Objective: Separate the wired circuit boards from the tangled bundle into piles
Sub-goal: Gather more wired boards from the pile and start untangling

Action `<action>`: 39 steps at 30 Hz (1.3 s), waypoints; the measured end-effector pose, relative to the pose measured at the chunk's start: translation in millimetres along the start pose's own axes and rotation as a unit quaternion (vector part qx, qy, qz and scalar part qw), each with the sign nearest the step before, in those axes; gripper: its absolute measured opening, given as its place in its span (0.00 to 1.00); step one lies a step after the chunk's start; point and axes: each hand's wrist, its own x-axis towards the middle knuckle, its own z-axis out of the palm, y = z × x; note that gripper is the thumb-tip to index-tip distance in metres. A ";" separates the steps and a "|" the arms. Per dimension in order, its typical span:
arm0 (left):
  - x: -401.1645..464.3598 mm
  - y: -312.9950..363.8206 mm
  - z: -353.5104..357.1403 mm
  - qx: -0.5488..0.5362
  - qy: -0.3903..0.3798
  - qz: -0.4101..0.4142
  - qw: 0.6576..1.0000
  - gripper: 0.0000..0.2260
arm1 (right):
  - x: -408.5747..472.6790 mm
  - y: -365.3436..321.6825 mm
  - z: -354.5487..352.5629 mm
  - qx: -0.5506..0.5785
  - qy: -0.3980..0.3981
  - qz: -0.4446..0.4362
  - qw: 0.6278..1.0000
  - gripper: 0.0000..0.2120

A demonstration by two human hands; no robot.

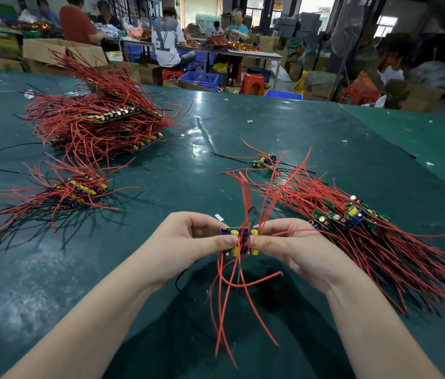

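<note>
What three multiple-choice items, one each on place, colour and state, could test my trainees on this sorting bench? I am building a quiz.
1. Where does the largest stacked pile of red-wired circuit boards lie?
A far left
B near right
C under the hands

2. What colour is the table's smooth cover?
A white
B dark green
C yellow

3. What are the left hand and right hand doing?
A resting flat
B holding a small cluster of wired green boards with yellow capacitors between them
C hanging empty

Key: A, the pile sits far left; B, the cover shows green; B, both thumbs pinch the cluster.
</note>
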 end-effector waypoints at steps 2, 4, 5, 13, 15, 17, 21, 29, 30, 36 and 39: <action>0.5 -0.3 -0.3 0.007 -0.001 -0.001 1.000 0.13 | 0.3 1.0 -0.1 0.012 0.012 0.004 1.000 0.13; 0.7 0.1 -1.4 0.010 0.000 -0.004 1.000 0.14 | 0.1 2.6 0.1 0.032 0.024 -0.003 0.999 0.16; 0.8 0.2 -2.1 0.010 0.001 -0.006 1.000 0.14 | 0.2 3.2 0.5 0.041 0.026 -0.009 0.999 0.16; -0.2 1.8 -3.2 -0.003 -0.006 -0.017 1.000 0.15 | 2.5 4.1 -0.2 0.106 -0.004 0.008 0.994 0.12; 0.0 1.7 -3.7 -0.010 -0.010 -0.019 1.000 0.15 | 2.1 3.9 0.4 0.107 -0.012 0.011 0.994 0.11; 0.5 1.4 -4.0 -0.015 -0.013 -0.020 1.000 0.15 | 1.6 3.2 1.3 0.109 -0.011 0.012 0.994 0.11; 1.9 0.5 -3.6 -0.016 0.001 -0.017 1.000 0.14 | 1.1 1.8 3.1 0.115 0.000 0.017 0.993 0.10; 1.6 -2.2 -0.3 -0.009 0.034 0.005 0.999 0.17 | 0.0 2.0 4.2 0.100 0.020 0.019 0.995 0.12; 1.5 -1.9 -0.4 -0.010 0.032 0.008 0.999 0.17 | -0.1 2.3 3.9 0.105 0.017 0.017 0.994 0.12; -0.4 -1.5 -0.8 -0.014 0.006 -0.003 1.000 0.18 | -1.1 0.3 0.1 0.102 -0.013 0.009 0.995 0.13; -0.9 -0.8 -0.5 -0.029 -0.001 -0.010 1.000 0.15 | -0.8 1.2 -0.1 0.100 -0.013 0.018 0.995 0.12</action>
